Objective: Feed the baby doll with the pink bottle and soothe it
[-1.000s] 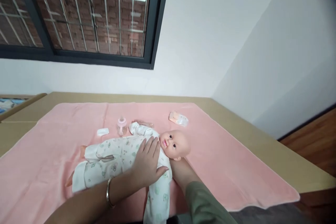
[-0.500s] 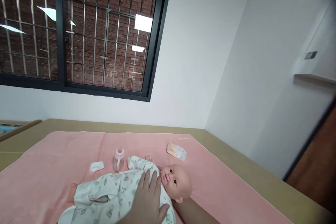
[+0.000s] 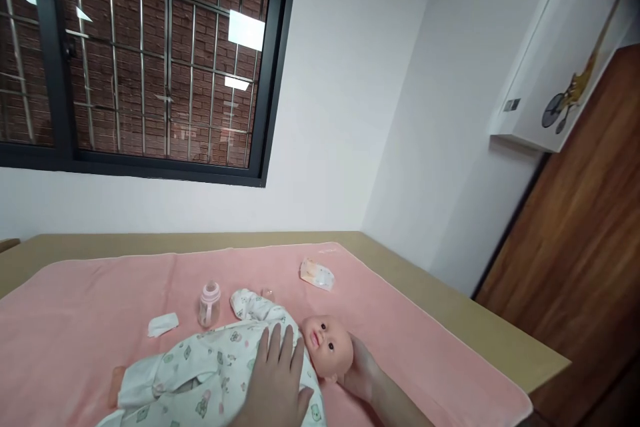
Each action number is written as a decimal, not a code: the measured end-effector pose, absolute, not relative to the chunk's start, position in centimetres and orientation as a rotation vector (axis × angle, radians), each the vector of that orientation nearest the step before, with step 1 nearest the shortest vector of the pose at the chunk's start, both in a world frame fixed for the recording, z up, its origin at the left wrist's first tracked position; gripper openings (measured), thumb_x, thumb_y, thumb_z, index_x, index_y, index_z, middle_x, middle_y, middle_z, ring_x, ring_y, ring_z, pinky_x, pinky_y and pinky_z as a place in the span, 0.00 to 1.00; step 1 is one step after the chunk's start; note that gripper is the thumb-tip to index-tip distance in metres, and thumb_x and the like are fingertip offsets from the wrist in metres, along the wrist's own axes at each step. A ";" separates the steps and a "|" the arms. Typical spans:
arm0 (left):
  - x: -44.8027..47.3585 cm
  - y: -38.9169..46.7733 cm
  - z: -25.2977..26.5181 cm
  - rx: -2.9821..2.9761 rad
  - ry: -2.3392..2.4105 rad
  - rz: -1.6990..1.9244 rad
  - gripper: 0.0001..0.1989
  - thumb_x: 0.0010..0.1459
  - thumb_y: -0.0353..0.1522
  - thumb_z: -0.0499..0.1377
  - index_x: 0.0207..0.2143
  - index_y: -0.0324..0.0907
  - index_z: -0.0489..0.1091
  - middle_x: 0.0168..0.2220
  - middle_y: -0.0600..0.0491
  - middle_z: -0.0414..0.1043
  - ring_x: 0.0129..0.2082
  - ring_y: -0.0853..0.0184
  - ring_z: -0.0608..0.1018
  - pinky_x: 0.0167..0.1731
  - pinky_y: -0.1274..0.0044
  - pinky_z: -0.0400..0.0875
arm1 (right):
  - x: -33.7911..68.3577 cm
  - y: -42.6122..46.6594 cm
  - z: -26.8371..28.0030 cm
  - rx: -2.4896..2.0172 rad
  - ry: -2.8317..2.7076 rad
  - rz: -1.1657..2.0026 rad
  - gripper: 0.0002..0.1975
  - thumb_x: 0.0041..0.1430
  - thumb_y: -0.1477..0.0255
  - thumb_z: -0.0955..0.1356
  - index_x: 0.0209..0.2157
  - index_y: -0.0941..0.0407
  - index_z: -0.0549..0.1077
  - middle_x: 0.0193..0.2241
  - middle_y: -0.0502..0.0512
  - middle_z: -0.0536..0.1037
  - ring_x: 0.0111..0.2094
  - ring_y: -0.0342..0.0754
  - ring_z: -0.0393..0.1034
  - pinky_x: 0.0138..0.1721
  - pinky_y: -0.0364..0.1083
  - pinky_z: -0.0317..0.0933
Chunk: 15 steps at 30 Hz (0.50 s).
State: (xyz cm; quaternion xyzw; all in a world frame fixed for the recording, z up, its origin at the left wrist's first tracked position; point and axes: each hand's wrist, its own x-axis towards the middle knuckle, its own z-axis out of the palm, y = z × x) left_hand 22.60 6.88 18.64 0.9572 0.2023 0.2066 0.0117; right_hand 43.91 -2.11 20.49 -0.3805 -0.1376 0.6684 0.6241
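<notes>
A baby doll (image 3: 215, 363) in a white printed romper lies on its back on a pink blanket (image 3: 120, 297), its bare head (image 3: 330, 343) toward the right. My left hand (image 3: 277, 377) rests flat on the doll's chest, palm down, with the fingers stretched out. From the right, my right hand (image 3: 363, 370) cups the back and side of the doll's head; its fingers are mostly hidden beneath it. Just beyond the doll's body stands a baby bottle (image 3: 209, 305) with a pink collar and handle.
A folded white cloth or tissue (image 3: 163, 325) lies left of the bottle. Farther back are a soft printed packet (image 3: 317, 274) and a small clear item (image 3: 268, 294). The tabletop (image 3: 440, 287) borders the blanket. Behind are a barred window (image 3: 165, 60) and a wooden door (image 3: 575, 240).
My right hand has moved from under the doll's neck and shoulder to behind its head. My left hand stays on the chest. The view has turned to the right.
</notes>
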 end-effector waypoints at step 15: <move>18.1 0.0 22.0 3.170 0.382 0.707 0.31 0.62 0.45 0.60 0.65 0.42 0.69 0.68 0.35 0.66 0.68 0.37 0.68 0.63 0.44 0.65 | 41.4 -7.7 23.3 -1.027 0.245 1.105 0.07 0.60 0.76 0.62 0.38 0.60 0.69 0.35 0.61 0.79 0.38 0.50 0.79 0.44 0.50 0.75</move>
